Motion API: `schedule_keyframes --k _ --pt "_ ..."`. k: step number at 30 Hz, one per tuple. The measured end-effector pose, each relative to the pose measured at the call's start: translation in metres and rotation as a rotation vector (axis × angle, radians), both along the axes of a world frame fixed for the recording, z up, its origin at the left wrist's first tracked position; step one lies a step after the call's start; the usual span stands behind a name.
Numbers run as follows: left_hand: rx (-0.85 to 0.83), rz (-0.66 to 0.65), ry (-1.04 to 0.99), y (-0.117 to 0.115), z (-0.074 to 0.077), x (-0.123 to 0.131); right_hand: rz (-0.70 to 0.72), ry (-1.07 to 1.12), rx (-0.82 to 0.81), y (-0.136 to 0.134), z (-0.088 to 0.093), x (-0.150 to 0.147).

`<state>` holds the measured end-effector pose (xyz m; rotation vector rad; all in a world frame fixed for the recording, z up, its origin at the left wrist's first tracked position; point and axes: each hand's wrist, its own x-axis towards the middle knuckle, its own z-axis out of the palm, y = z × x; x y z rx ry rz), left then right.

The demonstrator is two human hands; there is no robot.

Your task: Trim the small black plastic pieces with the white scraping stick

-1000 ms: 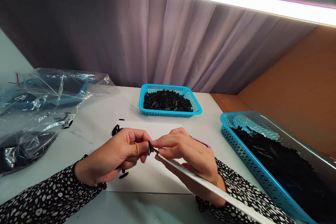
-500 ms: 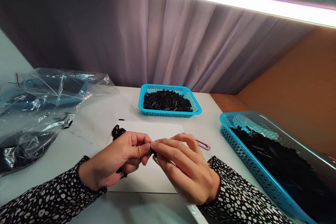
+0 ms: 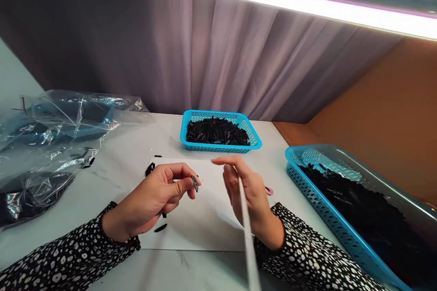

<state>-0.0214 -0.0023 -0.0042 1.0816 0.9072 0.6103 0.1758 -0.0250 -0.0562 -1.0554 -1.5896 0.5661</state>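
Note:
Between the thumb and index finger of my left hand [image 3: 159, 202] is a small flat black plastic piece [image 3: 194, 183] with little holes in it. My right hand [image 3: 247, 191] is apart from it, to the right, its index finger stretched out and the other fingers curled. A long thin white stick [image 3: 248, 241], blurred, runs from those curled fingers toward me; its far end is hidden in the hand. Under both hands lies a white sheet [image 3: 205, 232]. A loose black piece [image 3: 160, 228] rests on it below my left hand, and more black pieces [image 3: 150, 169] sit behind that hand.
A blue basket [image 3: 223, 148] heaped with black pieces stands at the back. Another blue basket [image 3: 327, 216] of black pieces, partly under clear plastic, is at right. At left lies a clear plastic bag [image 3: 78, 122]. A pink object [image 3: 269, 190] shows behind my right hand.
My right hand has drawn away from the black piece, turned, and lifted its index finger; the white stick shows more. My left hand still holds the piece. A loose black piece below now shows fully.

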Motion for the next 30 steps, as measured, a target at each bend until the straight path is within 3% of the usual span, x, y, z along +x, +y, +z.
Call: schedule_keyframes --k 8,13,19,23,30 --pt "0.171 0.062 0.098 0.007 -0.014 0.002 0.163 0.148 -0.023 0.013 -0.014 -0.028" --pt "0.275 0.085 0.168 0.01 -0.02 0.001 0.316 0.405 -0.185 0.02 -0.019 -0.037" --pt "0.302 0.121 0.164 0.013 -0.016 -0.002 0.182 0.729 -0.457 0.029 -0.012 -0.023" --pt "0.389 0.107 0.263 0.013 -0.013 -0.004 0.222 0.714 -0.583 0.036 -0.012 -0.015" --pt "0.572 0.119 0.428 0.01 -0.01 -0.006 0.323 0.613 -0.512 0.033 -0.013 -0.014"
